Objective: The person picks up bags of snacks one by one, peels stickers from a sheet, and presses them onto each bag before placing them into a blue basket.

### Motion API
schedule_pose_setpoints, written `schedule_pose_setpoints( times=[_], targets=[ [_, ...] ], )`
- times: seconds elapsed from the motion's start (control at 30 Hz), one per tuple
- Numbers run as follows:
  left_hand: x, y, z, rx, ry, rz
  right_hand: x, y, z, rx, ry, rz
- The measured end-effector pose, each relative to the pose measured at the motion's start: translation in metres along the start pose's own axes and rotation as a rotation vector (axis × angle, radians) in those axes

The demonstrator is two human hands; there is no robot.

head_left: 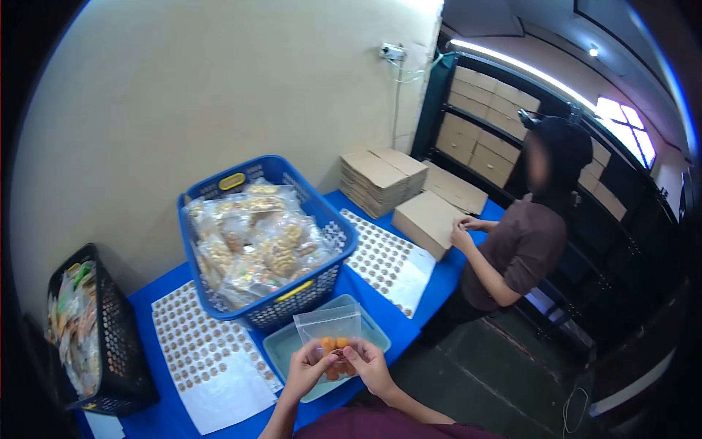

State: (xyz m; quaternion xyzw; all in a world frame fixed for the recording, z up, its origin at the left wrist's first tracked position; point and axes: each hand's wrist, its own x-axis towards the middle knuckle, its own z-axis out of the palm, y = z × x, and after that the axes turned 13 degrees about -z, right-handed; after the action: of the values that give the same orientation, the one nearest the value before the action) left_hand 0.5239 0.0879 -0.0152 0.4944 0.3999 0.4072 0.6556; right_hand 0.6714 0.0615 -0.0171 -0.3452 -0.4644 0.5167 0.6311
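A clear zip bag point(329, 322) with round orange pieces in its lower part is held over a pale green tray point(380, 338). My left hand point(309, 369) grips the bag's left side, its thumb and fingers pressed together. On the right side my right hand point(371, 369) pinches the same bag, and both thumbs nearly meet at its front. A small round brown item, perhaps a sticker, shows between the thumbs. Sheets of round brown stickers point(208, 351) lie left of the tray, with another sheet point(387, 260) beyond it.
A blue basket point(292, 293) of packed bags stands behind the tray on the blue table point(157, 285). At the left is a black basket point(121, 344) of packets. Stacked cardboard point(380, 175) and a box point(428, 219) stand farther back, where another person point(515, 249) touches the box.
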Motion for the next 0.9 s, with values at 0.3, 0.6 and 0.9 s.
schedule_pose_setpoints(
  times=[0.3, 0.6, 0.9],
  targets=[
    [0.040, -0.031, 0.063, -0.043, 0.077, -0.074, 0.017, -0.012, -0.066, 0.017, -0.002, 0.109],
    [0.037, -0.022, 0.045, 0.027, 0.115, -0.113, 0.036, 0.001, -0.060, 0.036, -0.084, 0.050],
    [0.028, -0.021, 0.040, -0.081, 0.242, -0.083, 0.052, -0.002, -0.049, 0.109, -0.199, 0.138]
  ],
)
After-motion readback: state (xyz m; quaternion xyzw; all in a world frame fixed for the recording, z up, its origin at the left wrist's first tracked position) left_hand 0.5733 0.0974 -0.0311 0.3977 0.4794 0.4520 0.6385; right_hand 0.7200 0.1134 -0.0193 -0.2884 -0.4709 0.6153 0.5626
